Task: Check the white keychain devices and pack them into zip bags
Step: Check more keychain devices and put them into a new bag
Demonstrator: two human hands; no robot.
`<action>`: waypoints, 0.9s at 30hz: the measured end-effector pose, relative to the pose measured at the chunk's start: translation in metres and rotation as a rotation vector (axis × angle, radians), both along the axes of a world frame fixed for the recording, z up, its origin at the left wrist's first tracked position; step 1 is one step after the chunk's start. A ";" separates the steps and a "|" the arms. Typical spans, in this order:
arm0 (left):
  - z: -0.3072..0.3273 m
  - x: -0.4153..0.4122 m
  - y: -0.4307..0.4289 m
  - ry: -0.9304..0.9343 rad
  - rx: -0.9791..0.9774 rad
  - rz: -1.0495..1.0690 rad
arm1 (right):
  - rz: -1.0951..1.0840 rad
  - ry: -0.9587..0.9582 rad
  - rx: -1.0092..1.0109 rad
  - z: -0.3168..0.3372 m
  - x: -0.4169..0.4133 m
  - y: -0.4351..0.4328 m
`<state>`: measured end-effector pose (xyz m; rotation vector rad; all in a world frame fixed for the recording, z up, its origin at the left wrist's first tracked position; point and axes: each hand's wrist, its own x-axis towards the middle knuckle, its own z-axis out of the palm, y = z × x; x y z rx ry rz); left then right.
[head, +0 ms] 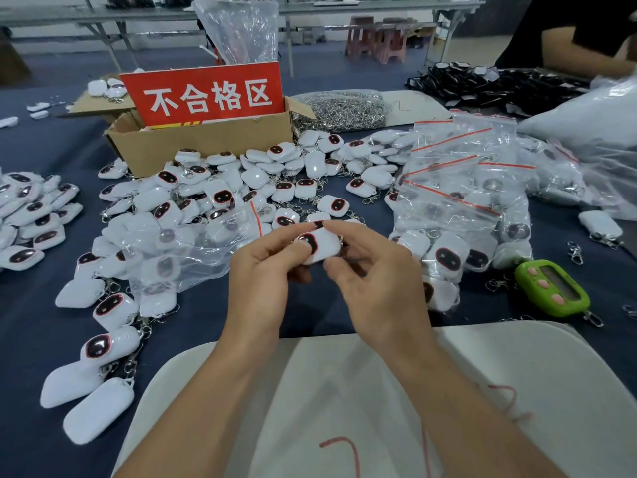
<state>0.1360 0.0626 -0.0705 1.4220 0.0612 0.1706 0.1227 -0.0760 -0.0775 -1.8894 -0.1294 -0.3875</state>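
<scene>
Both hands hold one white keychain device point(322, 246) with a dark oval screen above the table's middle. My left hand point(265, 270) grips its left side, thumb on the screen. My right hand point(372, 274) pinches its right side from above and below. An empty clear zip bag point(193, 246) with a red strip lies just left of the hands over loose devices. Several loose white devices point(220, 188) are heaped behind and to the left. Filled zip bags point(458, 188) pile up on the right.
A cardboard box point(206, 143) with a red sign stands at the back. A bag of metal chains point(341, 108) lies behind the heap. A green timer point(551, 288) sits right of my hands. Another person's arm point(586, 50) reaches in at top right. A white bag point(379, 391) lies nearest me.
</scene>
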 end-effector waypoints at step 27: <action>-0.003 -0.004 -0.006 -0.133 0.186 0.021 | 0.093 0.505 0.471 0.008 0.003 0.008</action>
